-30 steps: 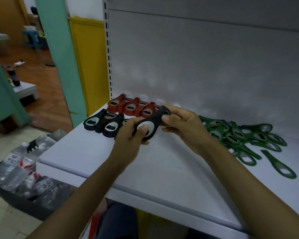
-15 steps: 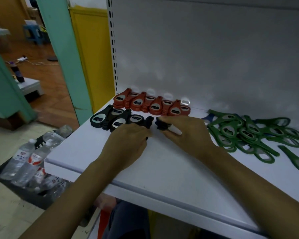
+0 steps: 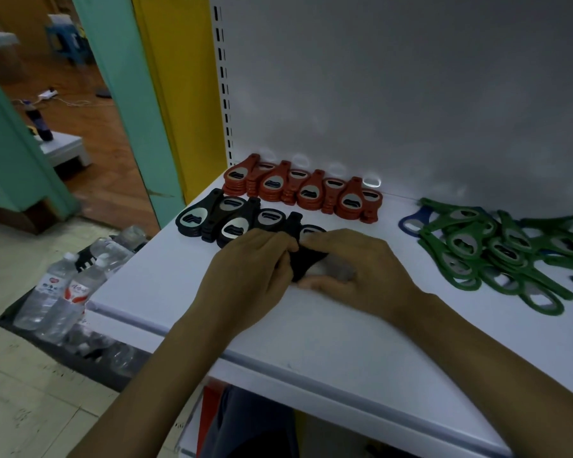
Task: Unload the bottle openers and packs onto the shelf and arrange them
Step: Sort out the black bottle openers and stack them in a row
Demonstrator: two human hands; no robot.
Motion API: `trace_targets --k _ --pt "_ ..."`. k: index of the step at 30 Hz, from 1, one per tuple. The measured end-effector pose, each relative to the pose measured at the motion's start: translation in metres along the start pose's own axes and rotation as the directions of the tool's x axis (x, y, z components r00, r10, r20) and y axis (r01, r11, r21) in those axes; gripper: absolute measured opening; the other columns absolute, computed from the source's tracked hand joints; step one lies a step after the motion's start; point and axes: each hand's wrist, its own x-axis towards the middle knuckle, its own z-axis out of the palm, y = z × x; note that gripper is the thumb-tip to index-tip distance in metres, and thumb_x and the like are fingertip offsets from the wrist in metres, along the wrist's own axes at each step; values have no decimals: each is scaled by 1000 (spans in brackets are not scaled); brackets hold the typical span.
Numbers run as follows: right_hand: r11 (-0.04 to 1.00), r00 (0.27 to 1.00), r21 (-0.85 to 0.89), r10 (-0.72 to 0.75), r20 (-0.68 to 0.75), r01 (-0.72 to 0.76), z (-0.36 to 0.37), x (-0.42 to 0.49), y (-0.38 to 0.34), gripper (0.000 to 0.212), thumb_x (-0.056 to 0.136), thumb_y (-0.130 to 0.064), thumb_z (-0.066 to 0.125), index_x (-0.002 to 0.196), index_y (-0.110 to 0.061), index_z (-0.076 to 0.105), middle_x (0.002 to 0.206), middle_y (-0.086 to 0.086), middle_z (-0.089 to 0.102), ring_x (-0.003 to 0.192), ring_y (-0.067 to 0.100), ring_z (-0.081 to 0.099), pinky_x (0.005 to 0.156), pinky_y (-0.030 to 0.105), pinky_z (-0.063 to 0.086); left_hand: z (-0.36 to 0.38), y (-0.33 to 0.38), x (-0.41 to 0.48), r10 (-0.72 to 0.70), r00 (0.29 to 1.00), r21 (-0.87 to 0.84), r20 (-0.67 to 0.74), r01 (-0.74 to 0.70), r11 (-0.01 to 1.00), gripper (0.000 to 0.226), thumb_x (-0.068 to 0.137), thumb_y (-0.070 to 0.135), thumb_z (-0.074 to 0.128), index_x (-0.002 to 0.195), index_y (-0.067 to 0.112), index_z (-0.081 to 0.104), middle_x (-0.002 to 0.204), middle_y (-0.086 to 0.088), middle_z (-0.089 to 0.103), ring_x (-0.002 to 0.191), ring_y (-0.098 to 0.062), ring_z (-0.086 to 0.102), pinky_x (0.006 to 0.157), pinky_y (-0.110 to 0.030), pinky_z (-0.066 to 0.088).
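Your left hand [image 3: 245, 269] and right hand [image 3: 354, 276] meet over one black opener [image 3: 303, 262] down on the white shelf [image 3: 311, 325], each with fingers curled onto it, the left pinching its left edge and the right cupping its right side between thumb and fingers. It sits between your two hands at the right end of the black row [image 3: 225, 219], just in front of the red row [image 3: 298, 190]. The green pile [image 3: 497, 252] lies well apart to the right of your right hand, a blue opener [image 3: 414, 221] at its left edge
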Motion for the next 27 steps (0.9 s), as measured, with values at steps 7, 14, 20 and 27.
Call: trace_targets --k 7,14,20,27 --pt "924 927 -73 376 -2 -375 -4 -5 11 44 98 -37 36 73 -10 62 73 0 57 74 16 48 64 30 35 5 -4 -1 154 987 59 49 -157 986 31 83 35 60 99 10 71 99 -4 71 89 -21 65 74 -30 54" --pt "939 947 -191 307 94 -285 0 -1 10 26 97 -28 50 85 -8 61 85 5 55 80 21 50 68 39 42 9 -7 -1 151 987 64 47 -153 986 28 72 15 80 97 8 72 97 -6 71 88 -24 66 76 -31 52" --pt "934 948 -224 306 90 -280 0 -2 11 12 90 -19 59 89 -7 61 90 6 55 85 22 51 67 34 40 7 -2 -1 149 987 86 62 -154 984 29 71 19 81 97 8 72 98 -6 71 88 -23 66 77 -26 50" --pt "916 903 -192 387 189 -353 -29 -6 24 22 91 -29 56 108 -16 63 109 3 59 103 20 51 85 35 43 9 11 11 195 977 95 84 -203 975 27 82 16 70 106 5 69 105 -10 69 96 -27 64 86 -33 49"
